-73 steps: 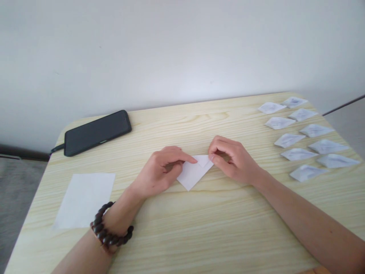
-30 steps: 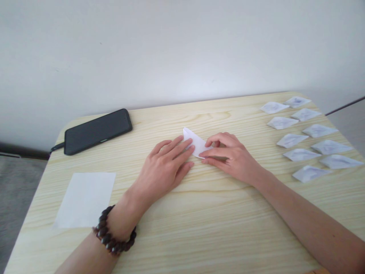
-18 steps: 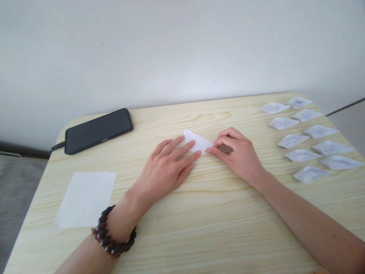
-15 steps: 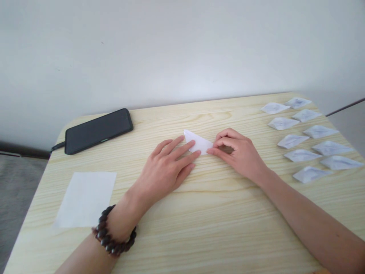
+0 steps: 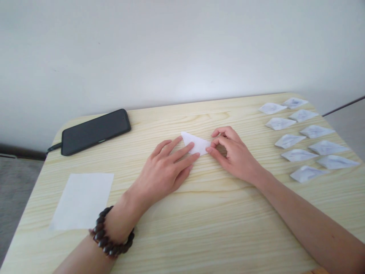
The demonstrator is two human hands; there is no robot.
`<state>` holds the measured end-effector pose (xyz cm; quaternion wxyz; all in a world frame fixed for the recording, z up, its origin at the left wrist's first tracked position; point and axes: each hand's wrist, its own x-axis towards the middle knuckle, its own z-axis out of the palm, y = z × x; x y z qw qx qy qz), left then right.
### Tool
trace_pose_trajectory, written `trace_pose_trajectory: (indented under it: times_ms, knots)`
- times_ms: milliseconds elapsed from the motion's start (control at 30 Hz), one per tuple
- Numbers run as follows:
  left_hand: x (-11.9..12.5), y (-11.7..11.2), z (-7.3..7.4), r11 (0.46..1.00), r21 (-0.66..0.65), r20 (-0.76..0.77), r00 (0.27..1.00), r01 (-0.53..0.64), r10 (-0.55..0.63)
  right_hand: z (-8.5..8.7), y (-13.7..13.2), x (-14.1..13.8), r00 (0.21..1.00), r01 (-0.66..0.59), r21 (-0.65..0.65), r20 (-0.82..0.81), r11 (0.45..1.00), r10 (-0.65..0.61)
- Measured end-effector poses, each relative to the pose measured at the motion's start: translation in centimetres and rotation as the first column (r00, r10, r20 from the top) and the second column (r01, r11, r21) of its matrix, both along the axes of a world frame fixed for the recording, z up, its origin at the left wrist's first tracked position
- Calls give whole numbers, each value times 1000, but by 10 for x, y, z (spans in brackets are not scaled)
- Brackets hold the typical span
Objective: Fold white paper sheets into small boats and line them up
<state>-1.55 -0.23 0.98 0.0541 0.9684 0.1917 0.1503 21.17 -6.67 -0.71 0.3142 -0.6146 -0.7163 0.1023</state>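
A small white folded paper (image 5: 197, 143) lies flat on the light wooden table (image 5: 205, 224), near its middle. My left hand (image 5: 165, 171), with a dark bead bracelet on the wrist, lies flat with fingers stretched out; its fingertips press the paper's left part. My right hand (image 5: 232, 154) has curled fingers, and its thumb and forefinger pinch the paper's right tip.
A black phone (image 5: 95, 131) with a cable lies at the back left. A flat white sheet (image 5: 82, 199) rests at the front left. Several folded white paper pieces (image 5: 306, 139) lie in two rows at the right, close to the table's edge.
The paper was a downward-pointing triangle between both hands; it is now folded into a narrower flat shape. My left hand flattened on it and my right hand shifted to its right tip.
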Motion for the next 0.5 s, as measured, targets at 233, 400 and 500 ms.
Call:
trace_pose_trajectory:
  times_ms: [233, 400, 500]
  knots:
    - [0, 0, 1, 999, -3, 27, 999, 32, -32, -3, 0, -1, 997, 76, 20, 27, 997, -77]
    - [3, -8, 2, 1000, -4, 2, 1000, 6, -6, -5, 2, -1, 995, 93, 44, 17, 995, -94]
    - [5, -11, 1, 1000, -12, 25, 1000, -12, 12, -4, 2, -1, 995, 103, 50, 3, 993, -104]
